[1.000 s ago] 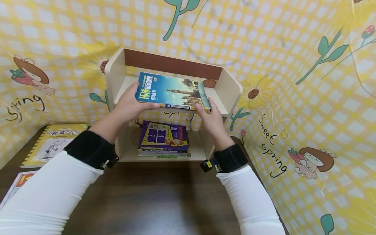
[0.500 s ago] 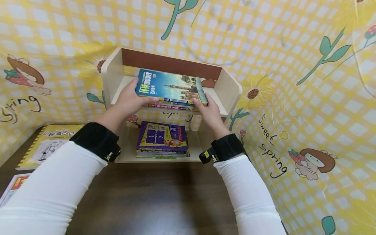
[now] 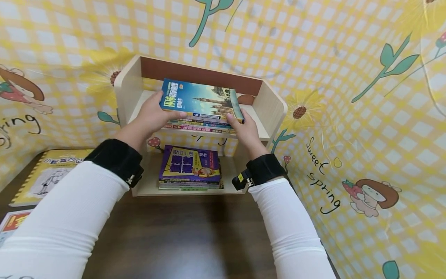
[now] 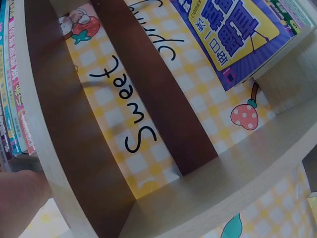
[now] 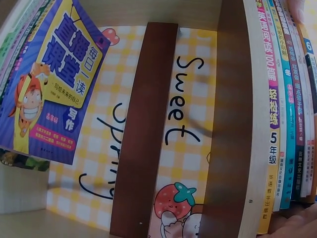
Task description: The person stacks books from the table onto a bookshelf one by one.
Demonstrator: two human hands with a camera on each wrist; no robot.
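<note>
Both hands hold a blue book [image 3: 203, 100] with a clock tower on its cover, at the top of a book stack [image 3: 198, 127] at the upper shelf [image 3: 263, 133]. My left hand [image 3: 148, 116] grips its left end, thumb along the front edge. At the opposite end my right hand [image 3: 249, 131] grips, thumb on the front corner. Several coloured spines show beneath the blue book; the right wrist view has these spines [image 5: 287, 114] against the shelf board [image 5: 242, 148]. The left wrist view catches part of my left hand [image 4: 22, 203] beside the stack. Fingertips behind the books are hidden.
A purple book [image 3: 189, 164] tops another stack on the lower shelf. The bookcase's pale side walls [image 3: 129, 91] flank both hands. A yellow spiral-bound notebook [image 3: 47, 178] and another printed cover [image 3: 12, 223] lie at left on the dark table [image 3: 167, 248].
The blue book and both hands have shifted slightly up and left in the head view. Spines of the books underneath have come into view. Both hands keep their grip.
</note>
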